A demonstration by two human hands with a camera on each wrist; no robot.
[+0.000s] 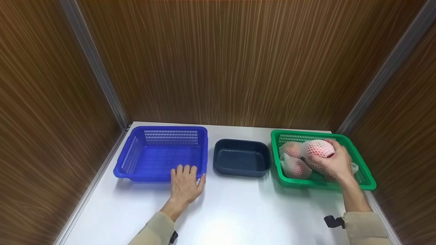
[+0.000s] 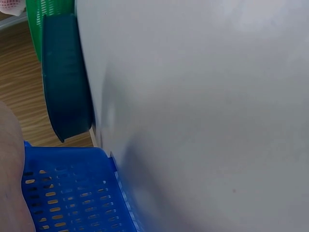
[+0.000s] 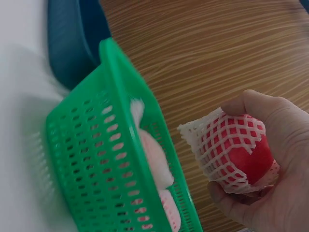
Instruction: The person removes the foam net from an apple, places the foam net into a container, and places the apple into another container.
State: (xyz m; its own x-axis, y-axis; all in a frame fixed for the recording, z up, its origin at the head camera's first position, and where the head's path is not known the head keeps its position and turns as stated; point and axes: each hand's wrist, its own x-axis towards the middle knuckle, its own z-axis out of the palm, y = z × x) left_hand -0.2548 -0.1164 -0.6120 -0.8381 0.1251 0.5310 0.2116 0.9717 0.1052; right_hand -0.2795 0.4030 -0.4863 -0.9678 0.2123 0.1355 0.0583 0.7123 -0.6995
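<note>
The right hand grips a round red fruit in white foam netting above the green slotted plastic basket, the left hand rests, fingers extended, on the blue slotted plastic basket, and this seemingly lifting-out step next calls for clearing the green rim.

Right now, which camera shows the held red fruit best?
Right wrist view: the red fruit is big there, bare skin poking from its white net. The head view shows it smaller, from above; left wrist shows only a netted bit, possibly this fruit.
</note>
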